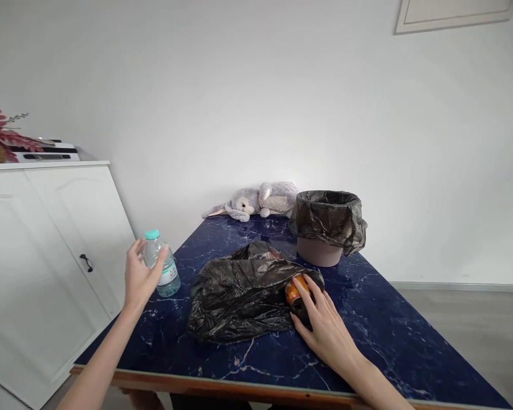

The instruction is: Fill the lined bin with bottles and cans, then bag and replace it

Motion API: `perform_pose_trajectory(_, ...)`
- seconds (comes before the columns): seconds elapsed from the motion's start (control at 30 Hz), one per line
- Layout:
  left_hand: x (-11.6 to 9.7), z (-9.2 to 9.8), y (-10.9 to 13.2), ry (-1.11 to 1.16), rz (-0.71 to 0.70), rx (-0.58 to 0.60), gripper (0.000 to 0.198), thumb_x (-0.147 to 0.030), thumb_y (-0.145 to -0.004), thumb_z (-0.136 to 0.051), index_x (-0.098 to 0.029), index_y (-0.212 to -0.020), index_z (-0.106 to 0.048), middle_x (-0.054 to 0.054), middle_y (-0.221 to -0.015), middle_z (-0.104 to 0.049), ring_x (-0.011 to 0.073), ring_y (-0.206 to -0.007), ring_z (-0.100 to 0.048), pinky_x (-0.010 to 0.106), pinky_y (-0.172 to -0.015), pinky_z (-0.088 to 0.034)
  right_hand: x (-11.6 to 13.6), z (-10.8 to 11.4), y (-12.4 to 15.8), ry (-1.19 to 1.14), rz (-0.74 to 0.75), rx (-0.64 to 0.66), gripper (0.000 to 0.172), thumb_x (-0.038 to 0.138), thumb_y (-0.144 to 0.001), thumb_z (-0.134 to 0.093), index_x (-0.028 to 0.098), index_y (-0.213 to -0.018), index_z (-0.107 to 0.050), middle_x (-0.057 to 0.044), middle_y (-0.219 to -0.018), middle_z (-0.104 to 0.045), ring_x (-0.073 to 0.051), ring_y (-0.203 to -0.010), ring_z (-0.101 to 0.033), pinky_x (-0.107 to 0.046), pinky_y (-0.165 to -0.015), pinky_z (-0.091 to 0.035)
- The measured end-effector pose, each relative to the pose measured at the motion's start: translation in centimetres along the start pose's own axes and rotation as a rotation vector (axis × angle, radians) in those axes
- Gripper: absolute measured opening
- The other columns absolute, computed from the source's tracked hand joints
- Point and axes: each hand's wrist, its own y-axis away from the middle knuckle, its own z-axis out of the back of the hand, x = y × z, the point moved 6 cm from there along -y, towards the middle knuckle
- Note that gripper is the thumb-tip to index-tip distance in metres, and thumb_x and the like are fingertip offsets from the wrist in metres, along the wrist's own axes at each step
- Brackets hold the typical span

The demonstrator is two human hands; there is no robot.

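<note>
On the left of the table, my left hand has its thumb and fingers around the upper part of a clear plastic water bottle with a turquoise cap. The bottle stands upright, or nearly so, near the table's left edge. A crumpled black plastic bag lies in the middle of the table. At its right end, my right hand curls its fingers over a shiny orange can, partly covered by the bag and my fingers. Something reddish shows faintly at the bag's far side.
A pinkish-grey bin lined with a black bag stands at the right rear. A grey plush rabbit lies against the wall. The dark blue marbled table has a white cabinet to its left.
</note>
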Motion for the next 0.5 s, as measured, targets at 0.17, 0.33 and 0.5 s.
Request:
perform_pose_trajectory(0.17, -9.1, 3.0, 5.6, 0.032, -0.359, -0.194, 0.03, -0.033, -0.098, -0.067, -0.019, -0.123, -0.059, 0.018, -0.128, -0.062, 0.0354, -0.128, -0.06, 0.054, -0.11, -0.049, 1.0, 0.7, -0.2, -0.009, 0.037, -0.029, 0.071, 0.036, -0.105, -0.056, 0.027, -0.169, -0.026, -0.017, -0.165, -0.044, -0.037, -0.147, -0.053, -0.065, -0.12, -0.046)
perform_pose_trajectory(0.33, -17.0, -2.7, 13.2, 0.163, -0.58, 0.708, 0.022, -0.023, -0.109, -0.045, -0.026, -0.116, -0.066, 0.004, -0.094, -0.075, 0.0214, -0.087, -0.073, 0.035, -0.08, -0.058, 2.1, 1.4, -0.1, -0.156, 0.104, -0.01, 0.065, 0.034, -0.106, -0.056, 0.027, -0.166, -0.033, -0.015, -0.161, -0.051, -0.034, -0.146, -0.056, -0.054, -0.116, -0.055)
perform_pose_trajectory(0.5, -18.6, -7.7, 16.5, -0.065, -0.561, 0.735, 0.039, -0.047, -0.11, -0.049, -0.019, -0.135, -0.059, 0.015, -0.127, -0.074, 0.0329, -0.114, -0.073, 0.047, -0.095, -0.059, 2.5, 1.4, 0.0, -0.286, 0.133, 0.041, 0.052, 0.027, -0.109, -0.05, 0.026, -0.16, -0.04, -0.014, -0.16, -0.051, -0.029, -0.148, -0.054, -0.05, -0.12, -0.052)
